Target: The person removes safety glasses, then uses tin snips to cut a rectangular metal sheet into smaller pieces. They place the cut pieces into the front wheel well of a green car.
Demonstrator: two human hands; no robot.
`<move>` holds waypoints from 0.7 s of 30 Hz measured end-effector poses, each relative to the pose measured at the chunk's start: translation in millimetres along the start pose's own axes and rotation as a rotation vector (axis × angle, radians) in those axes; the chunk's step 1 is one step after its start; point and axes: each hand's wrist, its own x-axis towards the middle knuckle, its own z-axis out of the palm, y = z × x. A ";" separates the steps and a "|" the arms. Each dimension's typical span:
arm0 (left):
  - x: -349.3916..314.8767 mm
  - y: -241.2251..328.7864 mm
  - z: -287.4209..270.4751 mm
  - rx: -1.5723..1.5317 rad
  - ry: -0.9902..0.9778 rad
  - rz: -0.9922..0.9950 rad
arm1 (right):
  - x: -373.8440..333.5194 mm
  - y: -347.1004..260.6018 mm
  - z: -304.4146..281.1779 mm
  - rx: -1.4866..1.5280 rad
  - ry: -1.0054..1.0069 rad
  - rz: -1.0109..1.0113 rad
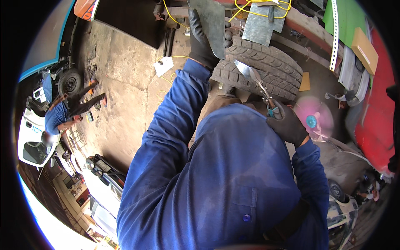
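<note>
My left hand (203, 46), in a black glove, is closed around the edge of a flat grey sheet metal piece (208, 21), held up at the top of the view. In my right hand (288, 125), also gloved in black, is a pair of tin snips (262, 88) with teal on the handles. The snips point up and left, apart from the sheet. A bright pointed sliver of metal (243, 69) shows at their tip; whether it is a scrap or part of the blades I cannot tell. Behind both lies a treaded tire (266, 68).
More sheet metal (258, 28) with a yellow cord (246, 7) lies beyond the tire. A pink fan (311, 121) spins at the right, near a red panel (377, 112) and a cardboard piece (365, 51). Another person (59, 114) is near a white vehicle at the left.
</note>
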 end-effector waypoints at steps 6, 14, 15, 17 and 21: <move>0.6 -11.4 12.3 0.095 0.141 -0.138 | -9.1 42.3 16.2 0.155 0.180 -0.030; -8.1 -20.3 22.6 0.185 0.225 -0.090 | -24.5 65.9 49.4 0.083 0.314 0.077; -6.5 -19.6 22.3 0.210 0.214 -0.091 | -26.5 67.6 56.6 0.069 0.335 0.120; -0.2 -18.2 21.2 0.214 0.172 -0.133 | -27.5 72.0 74.0 0.095 0.362 0.186; 15.3 -18.9 15.5 0.496 0.195 -0.164 | -30.3 82.4 128.5 0.222 0.430 0.356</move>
